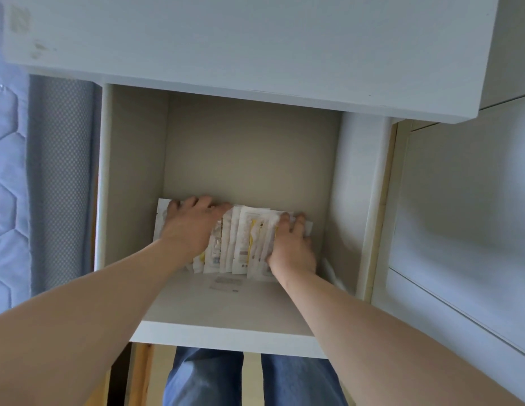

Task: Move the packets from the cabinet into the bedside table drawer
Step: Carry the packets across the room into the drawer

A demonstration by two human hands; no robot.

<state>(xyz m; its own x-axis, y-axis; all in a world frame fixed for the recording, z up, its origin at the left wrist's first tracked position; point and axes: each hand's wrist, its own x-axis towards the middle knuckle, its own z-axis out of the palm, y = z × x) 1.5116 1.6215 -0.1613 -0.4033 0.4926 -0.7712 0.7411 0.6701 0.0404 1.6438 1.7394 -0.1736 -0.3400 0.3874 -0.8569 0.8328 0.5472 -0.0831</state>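
The bedside table drawer [220,332] stands pulled out below me, white with a beige floor. A row of several white packets [240,241], some with yellow print, lies against its near inside wall. My left hand [190,224] lies on the left end of the row, fingers spread over the packets. My right hand [290,244] grips the right end, its fingers curled over the packets' far edge. Both hands bracket the stack between them. The packets under the palms are hidden.
The white top of the bedside table [240,54] overhangs the drawer's far end. A quilted mattress [6,171] and grey bed side [62,171] run along the left. White cabinet panels [460,200] stand at the right. My legs in jeans [205,379] show below the drawer front.
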